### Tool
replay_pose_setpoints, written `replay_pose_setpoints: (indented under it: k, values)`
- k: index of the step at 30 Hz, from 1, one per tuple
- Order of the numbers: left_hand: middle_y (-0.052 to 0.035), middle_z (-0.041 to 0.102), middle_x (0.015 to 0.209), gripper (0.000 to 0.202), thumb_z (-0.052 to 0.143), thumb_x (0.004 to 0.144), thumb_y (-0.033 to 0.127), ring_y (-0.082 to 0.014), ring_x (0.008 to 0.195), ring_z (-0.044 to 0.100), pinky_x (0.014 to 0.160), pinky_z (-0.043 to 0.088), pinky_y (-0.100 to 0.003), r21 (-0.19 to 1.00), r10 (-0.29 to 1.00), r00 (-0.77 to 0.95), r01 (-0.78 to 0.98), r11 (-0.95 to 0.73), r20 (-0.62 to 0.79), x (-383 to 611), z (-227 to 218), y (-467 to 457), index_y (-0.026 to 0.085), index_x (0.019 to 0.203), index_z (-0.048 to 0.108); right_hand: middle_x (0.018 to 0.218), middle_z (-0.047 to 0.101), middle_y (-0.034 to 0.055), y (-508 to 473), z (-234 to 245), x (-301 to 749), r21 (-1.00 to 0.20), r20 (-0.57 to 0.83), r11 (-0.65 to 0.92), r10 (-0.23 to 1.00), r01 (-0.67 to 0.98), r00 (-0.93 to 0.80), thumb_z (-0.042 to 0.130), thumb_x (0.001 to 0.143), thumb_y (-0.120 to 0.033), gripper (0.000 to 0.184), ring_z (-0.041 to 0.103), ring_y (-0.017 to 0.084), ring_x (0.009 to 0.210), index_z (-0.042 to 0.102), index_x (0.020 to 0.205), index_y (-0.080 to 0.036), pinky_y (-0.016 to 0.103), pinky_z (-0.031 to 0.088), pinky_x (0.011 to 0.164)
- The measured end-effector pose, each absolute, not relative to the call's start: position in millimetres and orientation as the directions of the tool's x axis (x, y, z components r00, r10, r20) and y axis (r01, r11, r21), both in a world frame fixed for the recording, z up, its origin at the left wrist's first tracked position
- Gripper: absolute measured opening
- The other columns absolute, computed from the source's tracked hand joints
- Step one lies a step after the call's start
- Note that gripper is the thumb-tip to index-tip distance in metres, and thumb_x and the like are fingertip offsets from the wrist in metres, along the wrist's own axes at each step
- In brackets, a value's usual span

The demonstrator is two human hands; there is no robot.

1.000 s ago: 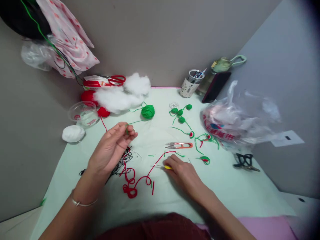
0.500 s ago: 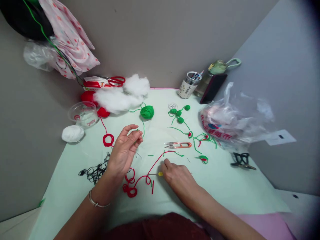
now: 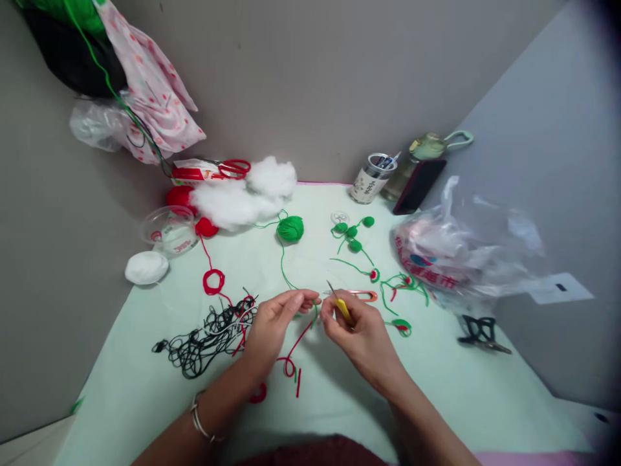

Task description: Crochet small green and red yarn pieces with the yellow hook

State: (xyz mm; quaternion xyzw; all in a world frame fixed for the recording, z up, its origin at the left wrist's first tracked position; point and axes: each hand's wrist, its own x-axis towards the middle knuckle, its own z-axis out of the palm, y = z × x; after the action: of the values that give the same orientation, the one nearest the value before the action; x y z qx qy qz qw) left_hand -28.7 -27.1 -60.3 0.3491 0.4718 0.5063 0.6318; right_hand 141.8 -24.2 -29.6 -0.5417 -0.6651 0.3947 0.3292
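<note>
My left hand pinches green yarn that runs down from a green yarn ball. Facing it closely, my right hand grips a crochet hook by its yellow handle, with the metal tip pointing up and left. The tip is apart from the pinched yarn. Orange-handled thread snips lie behind my right hand, which partly hides them. Below the hands a red yarn strand curls on the table. Just left of my left hand is a tangle of black cord.
Small green crocheted pieces and red-green ones lie to the right. White stuffing, red scissors and a plastic tub stand back left. A pen can, plastic bag and black claw clip are right.
My right hand has picked up the crochet hook from the table and raised it. My left hand has come down and right with the green yarn, close to my right hand.
</note>
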Motion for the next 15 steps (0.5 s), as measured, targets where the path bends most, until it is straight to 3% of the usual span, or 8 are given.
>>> replay_pose_setpoints:
  k: [3, 6, 11, 15]
  values:
    - [-0.0060, 0.085, 0.096, 0.019, 0.077, 0.087, 0.037, -0.0214, 0.092, 0.074, 0.089, 0.055, -0.031, 0.954, 0.973, 0.047, -0.192, 0.232, -0.227, -27, -57, -29, 0.021, 0.093, 0.085, 0.069, 0.050, -0.0047, -22, -36, 129, -0.828, 0.223, 0.248, 0.968, 0.502, -0.111, 0.057, 0.090, -0.018, 0.015, 0.036, 0.009, 0.054, 0.057, 0.075, -0.021, 0.024, 0.031, 0.051]
    - [-0.0047, 0.084, 0.091, 0.014, 0.083, 0.076, 0.031, -0.0218, 0.088, 0.075, 0.085, 0.058, -0.032, 0.942, 0.965, 0.010, -0.214, 0.258, -0.262, -28, -57, -28, 0.022, 0.086, 0.084, 0.073, 0.055, -0.0029, -21, -43, 124, -0.787, 0.312, 0.317, 0.945, 0.529, -0.102, 0.058, 0.087, -0.012, 0.013, 0.041, 0.009, 0.056, 0.060, 0.077, -0.021, 0.024, 0.033, 0.054]
    - [-0.0037, 0.081, 0.078, 0.011, 0.085, 0.073, 0.030, -0.0192, 0.076, 0.072, 0.078, 0.058, -0.030, 0.935, 0.961, -0.018, -0.236, 0.265, -0.277, -30, -59, -25, 0.021, 0.077, 0.082, 0.074, 0.059, -0.0006, -17, -36, 136, -0.915, 0.147, 0.188, 0.980, 0.357, -0.137, 0.061, 0.095, -0.024, 0.018, 0.054, 0.013, 0.065, 0.068, 0.078, -0.020, 0.025, 0.042, 0.060]
    - [-0.0034, 0.079, 0.077, 0.013, 0.085, 0.075, 0.032, -0.0174, 0.075, 0.069, 0.076, 0.056, -0.029, 0.930, 0.959, -0.060, -0.267, 0.252, -0.277, -32, -58, -25, 0.020, 0.076, 0.081, 0.086, 0.067, 0.0044, -15, -27, 157, -0.976, 0.082, 0.094, 0.994, 0.197, -0.065, 0.049, 0.106, -0.045, 0.043, 0.063, 0.017, 0.078, 0.078, 0.087, -0.021, 0.029, 0.050, 0.072]
